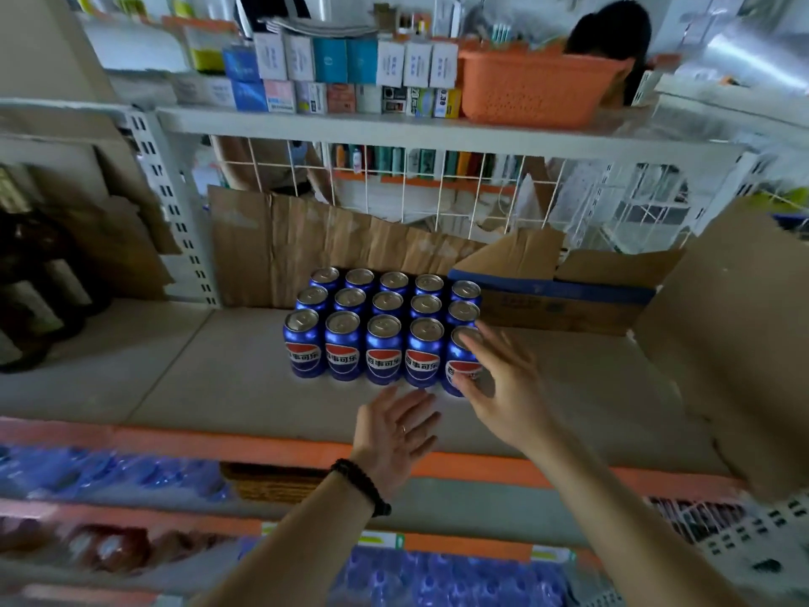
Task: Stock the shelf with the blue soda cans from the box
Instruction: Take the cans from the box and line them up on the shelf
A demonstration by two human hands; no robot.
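Observation:
Several blue soda cans [383, 326] stand upright in tight rows on the grey middle shelf [175, 370]. My right hand [499, 378] reaches to the front-right can [455, 365]: its fingers lie spread and fairly straight over the top and side, and the thumb touches the label. My left hand [394, 431] hovers open, fingers straight, just in front of the front row and holds nothing. The open cardboard box [551, 300] with a blue stripe sits on the same shelf, right of the cans; its inside is hidden.
A large box flap [722, 343] juts out at the right. Torn cardboard [306, 247] leans against the wire back behind the cans. The shelf above carries small boxes and an orange basket [534, 89]. Lower shelves hold blue packs [109, 475].

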